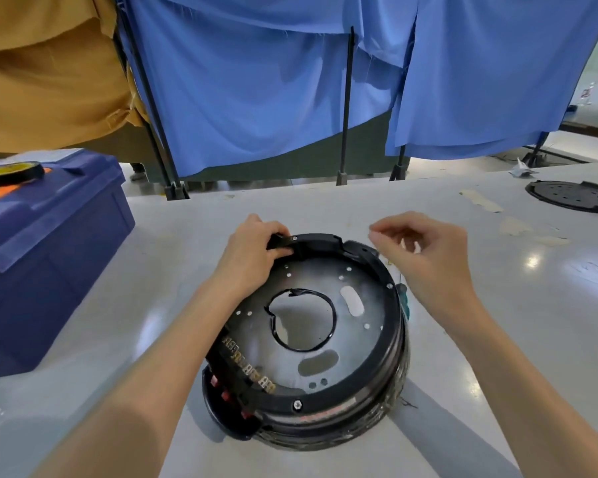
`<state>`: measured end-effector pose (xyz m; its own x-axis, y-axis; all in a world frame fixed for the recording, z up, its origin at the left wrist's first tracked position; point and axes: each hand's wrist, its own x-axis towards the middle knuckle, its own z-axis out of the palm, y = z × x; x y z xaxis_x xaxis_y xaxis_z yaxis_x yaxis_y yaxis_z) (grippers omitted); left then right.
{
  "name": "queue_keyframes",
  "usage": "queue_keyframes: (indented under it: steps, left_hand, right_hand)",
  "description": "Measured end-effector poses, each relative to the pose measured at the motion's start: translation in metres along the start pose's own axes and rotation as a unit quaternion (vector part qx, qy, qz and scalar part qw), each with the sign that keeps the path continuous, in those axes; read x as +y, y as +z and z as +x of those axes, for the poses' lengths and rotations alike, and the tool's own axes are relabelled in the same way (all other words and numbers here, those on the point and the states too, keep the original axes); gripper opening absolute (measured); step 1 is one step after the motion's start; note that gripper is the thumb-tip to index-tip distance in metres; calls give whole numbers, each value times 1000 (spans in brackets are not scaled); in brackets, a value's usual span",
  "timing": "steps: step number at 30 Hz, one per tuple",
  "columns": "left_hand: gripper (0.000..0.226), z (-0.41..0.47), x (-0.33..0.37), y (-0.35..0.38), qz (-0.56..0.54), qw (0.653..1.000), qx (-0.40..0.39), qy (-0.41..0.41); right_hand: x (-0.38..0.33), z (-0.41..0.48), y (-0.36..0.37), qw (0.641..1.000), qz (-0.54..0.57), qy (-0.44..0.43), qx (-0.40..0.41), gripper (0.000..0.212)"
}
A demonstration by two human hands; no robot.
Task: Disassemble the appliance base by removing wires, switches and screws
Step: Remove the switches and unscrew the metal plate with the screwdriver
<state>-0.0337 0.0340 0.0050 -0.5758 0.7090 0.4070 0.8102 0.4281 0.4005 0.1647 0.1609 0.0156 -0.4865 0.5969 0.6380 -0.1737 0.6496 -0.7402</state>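
Observation:
The round appliance base [377, 343] lies on the white table, a black ring around a metal plate with a central hole. My left hand [252, 257] grips a black part on the ring's far left rim. Above the far right rim hovers my right hand [425, 246], thumb and forefinger pinched together; whether something small sits between them cannot be told. A hex screw [297, 405] sits on the near rim. Red switches [225, 395] and brass terminals [249, 367] line the near left side. A teal-handled tool [404, 298] lies just behind the base's right edge.
A blue toolbox [45, 250] stands at the left, with a yellow-and-black tape roll [13, 171] on its lid. A black round cover [570, 195] lies at the far right. Blue curtains [290, 81] on black stands hang behind the table's far edge.

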Motion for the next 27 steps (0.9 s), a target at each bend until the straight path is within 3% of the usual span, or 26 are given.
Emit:
queue_keyframes:
  steps: [2, 4, 7, 9, 11, 16, 21, 27]
  left_hand:
    - [25, 1, 5, 5, 12, 1000, -24, 12]
    - [26, 0, 9, 10, 21, 998, -47, 25]
    - [26, -2, 13, 17, 20, 996, -73, 37]
    - [25, -3, 15, 22, 21, 995, -85, 43]
    - [25, -3, 18, 26, 19, 994, -98, 46]
    - [23, -2, 18, 32, 13, 993, -109, 47]
    - [24, -1, 17, 33, 13, 993, -105, 49]
    - [23, -2, 16, 33, 13, 994, -101, 49]
  right_hand:
    - [-16, -5, 8, 993, -21, -26, -111, 14]
    - [-30, -9, 18, 959, -41, -24, -280, 9]
    - [-39, -16, 39, 853, -86, -10, -515, 18]
    - [-40, -24, 55, 798, -127, -34, -588, 25]
    - [-42, -29, 65, 776, -128, -48, -616, 13]
    - [-35, -26, 68, 737, -83, 11, -671, 27]
    - [-26, -33, 74, 771, -39, 51, -634, 37]
    - [-22, -43, 85, 815, -51, 35, -576, 18]
